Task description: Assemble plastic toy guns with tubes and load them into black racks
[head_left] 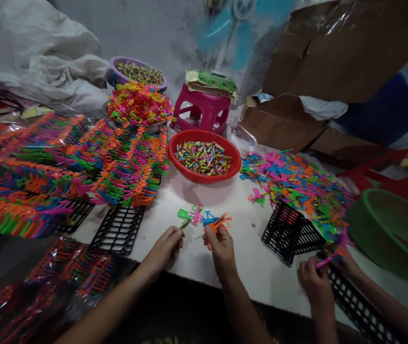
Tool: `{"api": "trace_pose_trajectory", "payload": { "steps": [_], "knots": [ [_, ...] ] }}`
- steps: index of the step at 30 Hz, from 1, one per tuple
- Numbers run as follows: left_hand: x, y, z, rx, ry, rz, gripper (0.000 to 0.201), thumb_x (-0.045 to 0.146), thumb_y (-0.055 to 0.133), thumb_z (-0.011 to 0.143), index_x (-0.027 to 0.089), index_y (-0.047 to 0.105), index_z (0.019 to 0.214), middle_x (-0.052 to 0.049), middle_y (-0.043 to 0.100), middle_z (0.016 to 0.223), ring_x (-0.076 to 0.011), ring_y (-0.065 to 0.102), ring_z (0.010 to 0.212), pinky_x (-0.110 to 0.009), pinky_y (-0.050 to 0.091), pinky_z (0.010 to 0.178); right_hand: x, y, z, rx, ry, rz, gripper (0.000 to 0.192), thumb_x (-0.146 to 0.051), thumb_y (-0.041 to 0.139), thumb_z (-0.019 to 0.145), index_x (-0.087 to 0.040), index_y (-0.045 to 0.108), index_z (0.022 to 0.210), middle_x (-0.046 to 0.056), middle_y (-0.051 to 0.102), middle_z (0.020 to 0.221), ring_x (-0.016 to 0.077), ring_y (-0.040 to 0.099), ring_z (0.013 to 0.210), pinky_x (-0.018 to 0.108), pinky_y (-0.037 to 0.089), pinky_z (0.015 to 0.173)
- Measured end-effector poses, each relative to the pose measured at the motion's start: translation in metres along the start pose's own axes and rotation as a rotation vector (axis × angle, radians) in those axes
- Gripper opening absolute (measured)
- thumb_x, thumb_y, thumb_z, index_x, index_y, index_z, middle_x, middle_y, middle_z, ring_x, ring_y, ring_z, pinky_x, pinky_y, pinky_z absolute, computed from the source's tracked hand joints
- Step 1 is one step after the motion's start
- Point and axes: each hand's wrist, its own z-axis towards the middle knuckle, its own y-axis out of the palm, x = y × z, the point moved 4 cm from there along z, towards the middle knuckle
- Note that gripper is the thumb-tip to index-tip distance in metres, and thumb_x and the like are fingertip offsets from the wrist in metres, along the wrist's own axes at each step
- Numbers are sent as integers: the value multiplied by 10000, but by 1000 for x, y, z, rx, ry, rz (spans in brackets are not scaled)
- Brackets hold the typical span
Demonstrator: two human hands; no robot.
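My left hand (170,244) is closed, pinching a thin shiny gold-green tube (184,223). At the tube's far end is a small green and pink plastic toy piece (190,215); I cannot tell how they are joined. Just to the right, my right hand (221,248) is closed on an orange plastic toy piece (218,223). A blue plastic piece (209,218) shows right behind the orange one, and whether it is gripped too is unclear. Both hands are over the front of the white table (189,258), a short gap apart.
A red basin (204,178) of shiny tubes stands ahead. Racks (117,229) of colourful toys fill the left. Loose plastic pieces (297,186), black grids (282,229) and a green basin (390,229) are at right. Another person's hands (316,282) hold a pink piece there.
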Motion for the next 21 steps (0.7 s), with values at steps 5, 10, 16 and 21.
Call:
{"api": "trace_pose_trajectory", "payload": {
  "steps": [5,10,16,21],
  "knots": [
    [-1,3,-1,-27,101,-4,409,510,546,705,151,582,898,22,504,701,-61,410,532,-187,305,472,1,23,-6,-121,38,96,290,-444,528,764,-155,525,737,-7,492,611,110,451,581,225,381,562],
    [-3,4,-4,-3,65,-56,456,555,577,657,139,577,845,12,528,681,-69,422,531,-186,314,469,0,27,-8,-170,29,109,278,-426,539,757,-149,538,731,-12,475,613,105,427,575,223,367,558],
    [-1,8,-7,-90,34,15,449,576,429,757,142,538,729,47,454,486,-44,309,370,-174,207,370,-4,25,-7,-178,11,133,248,-398,550,757,-151,562,758,-1,518,682,121,463,644,231,377,615],
    [1,8,-7,-50,151,116,425,529,455,755,147,570,902,4,559,643,-55,402,424,-176,278,400,-4,26,-10,-181,-8,150,259,-410,530,772,-151,545,763,0,514,688,120,458,652,239,381,649]
  ]
}}
